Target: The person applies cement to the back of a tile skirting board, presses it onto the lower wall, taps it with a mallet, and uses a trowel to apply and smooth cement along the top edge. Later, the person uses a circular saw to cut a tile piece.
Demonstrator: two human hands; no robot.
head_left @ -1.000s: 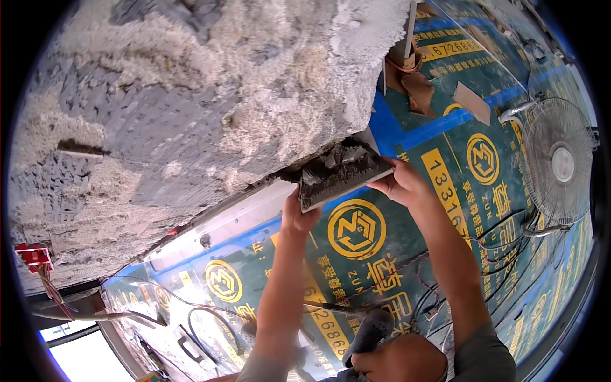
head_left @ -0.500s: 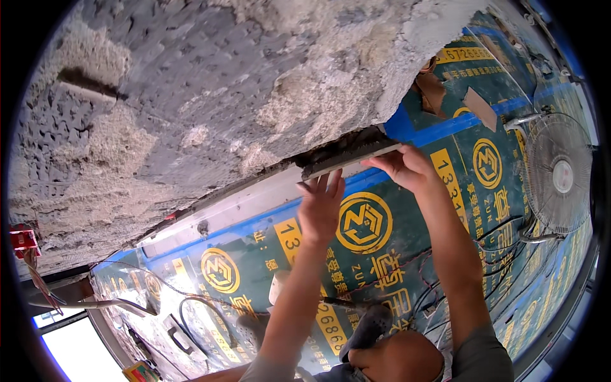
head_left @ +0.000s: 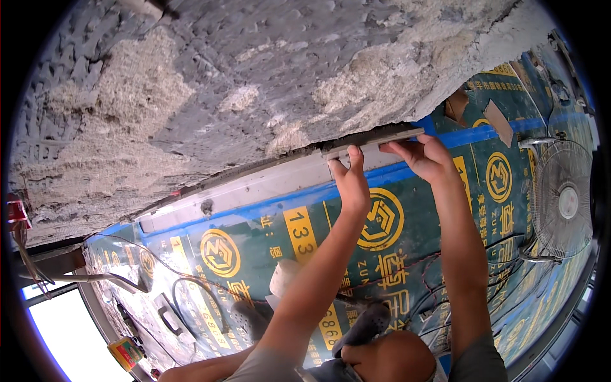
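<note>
Lengthwise along the wall [head_left: 210, 95], the tile [head_left: 377, 141]

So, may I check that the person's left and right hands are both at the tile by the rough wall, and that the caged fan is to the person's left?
Not quite: the head view shows the caged fan to the person's right. The left hand and right hand are indeed both at the tile by the rough wall.

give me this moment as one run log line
slab: at foot of rough wall | left hand: touching slab near left end | right hand: touching slab toward right end | fan: right of both hands
</note>
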